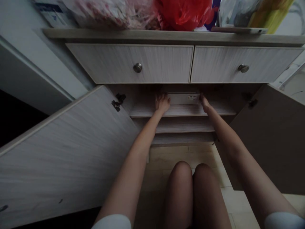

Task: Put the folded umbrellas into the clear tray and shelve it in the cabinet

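Note:
A long, pale box (181,98) with a small label near its right end lies on the upper shelf (183,110) inside the cabinet. My left hand (162,103) is at the box's left end, its fingers bent over the corner. At the opposite end, my right hand (204,103) grips the side, with its fingers partly hidden behind the box. Both arms reach forward between the open doors, and the box is held between the two hands.
The left door (78,149) and the right door (274,136) swing outward on either side. Two drawers with round knobs, the left one (137,67) included, sit above. Plastic bags, one of them a red bag (184,14), crowd the cabinet top. Lower shelves (184,124) lie beneath.

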Motion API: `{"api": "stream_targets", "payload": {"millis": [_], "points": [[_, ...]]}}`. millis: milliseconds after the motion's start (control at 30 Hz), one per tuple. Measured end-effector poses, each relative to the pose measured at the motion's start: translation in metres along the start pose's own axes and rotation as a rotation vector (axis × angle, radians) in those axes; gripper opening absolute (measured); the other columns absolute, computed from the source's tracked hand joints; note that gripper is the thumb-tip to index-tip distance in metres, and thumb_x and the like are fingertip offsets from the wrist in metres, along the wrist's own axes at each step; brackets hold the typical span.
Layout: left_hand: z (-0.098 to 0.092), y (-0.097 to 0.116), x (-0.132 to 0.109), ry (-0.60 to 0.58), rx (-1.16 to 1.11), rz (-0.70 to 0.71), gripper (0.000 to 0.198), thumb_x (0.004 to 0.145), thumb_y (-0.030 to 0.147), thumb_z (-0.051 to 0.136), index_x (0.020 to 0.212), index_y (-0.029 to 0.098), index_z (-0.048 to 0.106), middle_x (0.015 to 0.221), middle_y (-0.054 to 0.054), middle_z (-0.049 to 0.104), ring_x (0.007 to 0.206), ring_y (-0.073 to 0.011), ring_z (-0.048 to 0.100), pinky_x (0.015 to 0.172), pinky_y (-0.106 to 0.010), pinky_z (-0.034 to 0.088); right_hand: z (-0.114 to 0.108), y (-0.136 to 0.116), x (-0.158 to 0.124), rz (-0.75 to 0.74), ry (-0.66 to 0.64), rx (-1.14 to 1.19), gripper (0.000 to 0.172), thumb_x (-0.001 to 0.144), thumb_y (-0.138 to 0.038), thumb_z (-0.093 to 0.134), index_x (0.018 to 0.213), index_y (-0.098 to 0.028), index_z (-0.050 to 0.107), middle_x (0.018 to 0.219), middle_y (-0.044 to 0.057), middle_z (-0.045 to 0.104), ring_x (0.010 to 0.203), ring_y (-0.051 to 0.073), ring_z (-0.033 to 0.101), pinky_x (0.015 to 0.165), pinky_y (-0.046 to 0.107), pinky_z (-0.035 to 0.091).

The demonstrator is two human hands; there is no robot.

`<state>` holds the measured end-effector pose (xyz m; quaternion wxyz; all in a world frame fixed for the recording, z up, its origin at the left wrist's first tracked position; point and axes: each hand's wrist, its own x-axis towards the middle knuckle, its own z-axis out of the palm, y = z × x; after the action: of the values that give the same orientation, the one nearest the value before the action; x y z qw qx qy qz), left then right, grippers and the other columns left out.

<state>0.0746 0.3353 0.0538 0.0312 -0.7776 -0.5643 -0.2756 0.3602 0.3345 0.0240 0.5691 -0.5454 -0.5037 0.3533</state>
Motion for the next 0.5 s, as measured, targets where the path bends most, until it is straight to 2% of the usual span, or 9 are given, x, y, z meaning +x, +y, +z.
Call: {"api": "stream_targets", "payload": {"millis": [67,167,333,400,500], "points": [[-0.009,-0.014,-0.011,0.072,-0.003,-0.027,0.053,0.096,0.034,0.034,0.14,0.012,0.052,0.145,-0.02,0.053,0.139,-0.0354,0.044,0.123,-0.057,0.014,0.013,-0.004,-0.011,0.077,-0.049,0.047,0.064,0.094,-0.07,0.034,0.13,-0.024,0.06,0.143,0.008,0.057,0.14,0.028,0.042,0.121,0.056,0.024],[-0.026,-0.041,-0.029,0.138,-0.001,-0.065,0.049,0.095,0.037,0.037,0.13,0.012,0.059,0.134,-0.021,0.061,0.132,-0.0363,0.051,0.121,-0.058,0.02,0.039,-0.009,-0.029,0.096,-0.122,0.097,0.061,0.092,-0.068,0.04,0.128,-0.023,0.061,0.144,0.009,0.056,0.138,0.03,0.045,0.12,0.056,0.025],[-0.061,-0.082,-0.06,0.203,0.063,-0.134,0.048,0.094,0.038,0.035,0.118,0.007,0.063,0.125,-0.027,0.063,0.128,-0.0378,0.054,0.118,-0.058,0.025,0.08,-0.018,-0.053,0.113,-0.285,0.188,0.059,0.09,-0.069,0.044,0.12,-0.023,0.064,0.144,0.011,0.055,0.135,0.03,0.048,0.118,0.055,0.028],[-0.072,-0.091,-0.068,0.227,0.081,-0.173,0.048,0.094,0.038,0.035,0.116,0.006,0.063,0.123,-0.028,0.063,0.127,-0.0388,0.054,0.118,-0.059,0.025,0.092,-0.021,-0.056,0.154,-0.345,0.219,0.057,0.091,-0.069,0.041,0.115,-0.023,0.065,0.139,0.011,0.06,0.132,0.029,0.051,0.116,0.054,0.031],[-0.078,-0.094,-0.071,0.249,0.088,-0.175,0.048,0.094,0.04,0.037,0.118,0.006,0.062,0.131,-0.029,0.059,0.134,-0.0403,0.049,0.119,-0.06,0.021,0.111,-0.021,-0.05,0.231,-0.331,0.227,0.06,0.091,-0.071,0.036,0.11,-0.022,0.066,0.125,0.013,0.067,0.122,0.03,0.058,0.111,0.056,0.037]]}}
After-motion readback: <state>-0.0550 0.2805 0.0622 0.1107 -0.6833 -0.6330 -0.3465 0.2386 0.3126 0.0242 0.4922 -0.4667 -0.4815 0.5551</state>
